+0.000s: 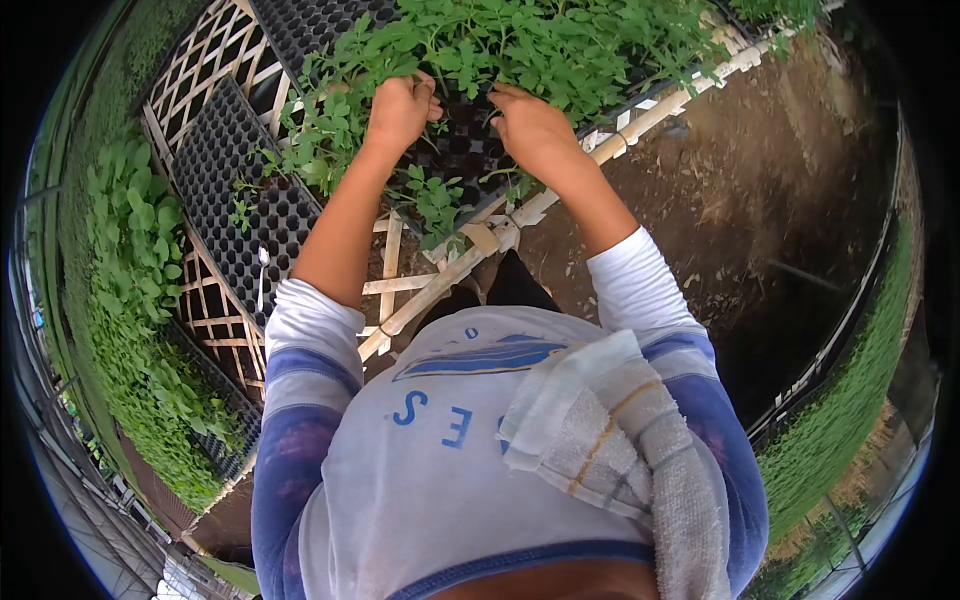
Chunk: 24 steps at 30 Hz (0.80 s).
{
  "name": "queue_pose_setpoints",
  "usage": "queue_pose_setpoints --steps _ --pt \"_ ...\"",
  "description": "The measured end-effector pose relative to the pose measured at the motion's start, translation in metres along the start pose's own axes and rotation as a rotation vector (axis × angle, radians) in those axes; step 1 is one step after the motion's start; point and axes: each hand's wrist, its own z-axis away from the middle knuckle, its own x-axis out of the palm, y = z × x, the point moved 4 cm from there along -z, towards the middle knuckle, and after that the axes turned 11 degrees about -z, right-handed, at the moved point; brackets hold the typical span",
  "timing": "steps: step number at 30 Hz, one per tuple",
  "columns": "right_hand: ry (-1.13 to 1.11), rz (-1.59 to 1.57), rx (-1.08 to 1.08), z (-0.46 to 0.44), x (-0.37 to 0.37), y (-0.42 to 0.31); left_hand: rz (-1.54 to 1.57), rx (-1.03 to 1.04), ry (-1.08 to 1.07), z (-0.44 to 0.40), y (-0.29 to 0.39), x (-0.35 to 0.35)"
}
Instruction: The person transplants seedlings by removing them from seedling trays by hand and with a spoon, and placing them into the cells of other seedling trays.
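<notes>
My left hand (402, 113) is closed over the seedling tray, its fingers curled in among leafy green seedlings (440, 205); what they grip is hidden. To its right, my right hand (532, 132) has thumb and fingers drawn together at a thin green stem. Between the two hands the dark cells of a black seedling tray (468, 135) show. Dense seedlings (570, 50) fill the far side and stand just beyond my fingertips.
A black cell tray (225, 170) with a few small seedlings lies on the left, a spoon-like white tool (263, 275) on it. The trays rest on a wooden lattice bench (395, 265) edged by a bamboo pole (640, 125). Bare soil (720, 200) lies to the right; more seedlings (135, 240) stand far left.
</notes>
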Motion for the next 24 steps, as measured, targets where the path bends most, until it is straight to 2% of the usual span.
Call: queue_pose_setpoints --steps 4,6,13,17,19,21,24 --pt "0.011 -0.142 0.042 -0.008 -0.003 -0.012 0.199 -0.11 -0.01 0.001 -0.013 -0.007" --pt "-0.078 -0.34 0.324 -0.013 0.002 -0.007 0.357 -0.158 -0.022 0.004 -0.019 -0.014" --pt "-0.004 -0.267 0.236 -0.018 0.005 -0.005 0.615 -0.18 -0.002 0.025 -0.008 -0.058" --pt "-0.056 -0.389 0.251 -0.02 0.009 -0.021 0.811 -0.059 0.198 0.025 -0.002 -0.124" --pt "-0.143 -0.475 0.296 -0.019 0.02 -0.029 0.543 0.034 0.521 0.024 -0.014 -0.164" --pt "-0.174 -0.436 0.319 -0.023 0.046 -0.023 0.369 0.07 0.622 0.034 -0.005 -0.189" --pt "-0.299 -0.557 0.361 -0.033 0.058 -0.026 0.414 0.132 0.538 0.051 0.016 -0.188"
